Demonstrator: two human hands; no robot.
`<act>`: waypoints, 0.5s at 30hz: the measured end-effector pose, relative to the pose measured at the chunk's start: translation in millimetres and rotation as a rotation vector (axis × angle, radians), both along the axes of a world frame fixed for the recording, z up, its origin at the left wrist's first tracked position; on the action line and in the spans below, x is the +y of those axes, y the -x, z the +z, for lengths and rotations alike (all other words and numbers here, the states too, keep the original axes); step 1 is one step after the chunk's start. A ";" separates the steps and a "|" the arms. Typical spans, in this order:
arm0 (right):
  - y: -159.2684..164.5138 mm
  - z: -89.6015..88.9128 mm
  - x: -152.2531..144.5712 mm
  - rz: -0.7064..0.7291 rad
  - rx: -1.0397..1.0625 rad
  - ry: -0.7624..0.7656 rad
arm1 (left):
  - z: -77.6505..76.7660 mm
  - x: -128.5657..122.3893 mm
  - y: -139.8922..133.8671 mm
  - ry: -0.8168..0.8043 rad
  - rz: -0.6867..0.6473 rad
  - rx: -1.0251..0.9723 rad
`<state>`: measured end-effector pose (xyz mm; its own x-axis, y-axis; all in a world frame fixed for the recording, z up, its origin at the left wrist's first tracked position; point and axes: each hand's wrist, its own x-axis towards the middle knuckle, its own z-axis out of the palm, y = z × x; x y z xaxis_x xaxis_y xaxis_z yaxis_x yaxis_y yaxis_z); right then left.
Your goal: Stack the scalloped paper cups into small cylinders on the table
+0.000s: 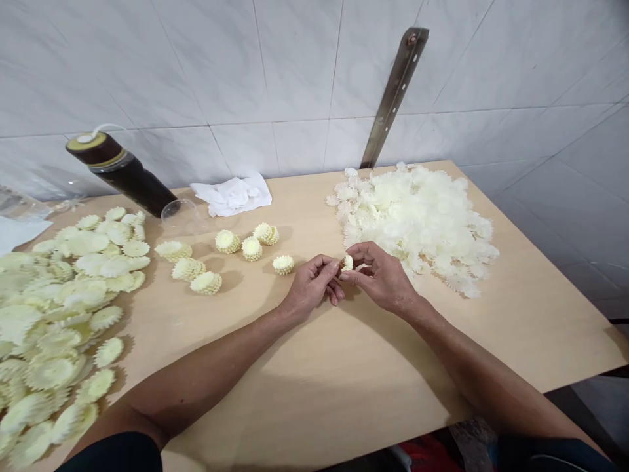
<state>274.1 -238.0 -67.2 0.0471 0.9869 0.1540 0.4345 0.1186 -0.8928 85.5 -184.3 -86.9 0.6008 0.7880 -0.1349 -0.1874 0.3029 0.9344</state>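
Between my two hands, just above the table, is a small pale yellow petalled piece (347,263). My left hand (317,278) pinches it from the left with thumb and forefinger. From the right, my right hand (376,272) closes its thumb and fingers on the same piece, which they partly cover. Left of my hands stands a small stack of scalloped yellow discs (283,265). Several similar stacks (227,242) sit farther left. Close beyond my right hand lies a heap of thin, translucent whitish petal discs (413,210).
A large pile of yellow scalloped discs (59,354) covers the table's left end. Behind it a dark bottle (130,174) leans, beside a clear plastic cup or lid (181,218). Crumpled white tissue (233,195) lies near the tiled wall. A slotted metal bar (393,101) stands at the back.
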 end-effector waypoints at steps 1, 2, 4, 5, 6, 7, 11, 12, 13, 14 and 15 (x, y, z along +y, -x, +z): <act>-0.5 0.3 -0.4 0.005 0.000 -0.001 | -0.5 0.1 -0.1 0.003 0.005 -0.005; -1.3 0.8 -0.8 0.004 -0.005 -0.012 | -1.0 0.2 -0.1 0.005 0.008 -0.009; -3.1 2.2 -1.5 -0.004 -0.026 -0.060 | -1.9 0.4 -0.1 0.004 0.013 -0.016; -4.1 3.1 -1.7 -0.013 -0.041 -0.088 | -2.2 0.4 -0.1 0.002 0.014 -0.016; -4.9 4.2 -1.8 -0.019 -0.058 -0.104 | -2.5 0.4 -0.1 -0.002 0.015 -0.013; -5.5 5.4 -1.6 -0.022 -0.074 -0.103 | -2.7 0.2 -0.1 -0.009 0.017 -0.008; -5.5 10.5 1.1 0.012 -0.067 0.074 | -2.3 -2.3 0.2 -0.082 0.055 0.015; -5.1 11.3 2.2 0.047 -0.021 0.148 | -1.9 -3.4 0.5 -0.118 0.071 0.025; -4.7 11.7 3.3 0.087 0.044 0.221 | -1.5 -4.7 1.0 -0.158 0.085 0.037; -4.2 11.8 4.3 0.126 0.120 0.287 | -1.2 -6.0 1.6 -0.200 0.091 0.052; -3.8 11.4 5.1 0.151 0.198 0.335 | -1.0 -7.2 2.3 -0.244 0.090 0.069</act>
<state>277.8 -232.8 -55.8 -0.1054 0.9790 -0.1744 0.2502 -0.1436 -0.9575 83.2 -191.5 -87.9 0.5230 0.8519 0.0275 -0.1368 0.0520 0.9892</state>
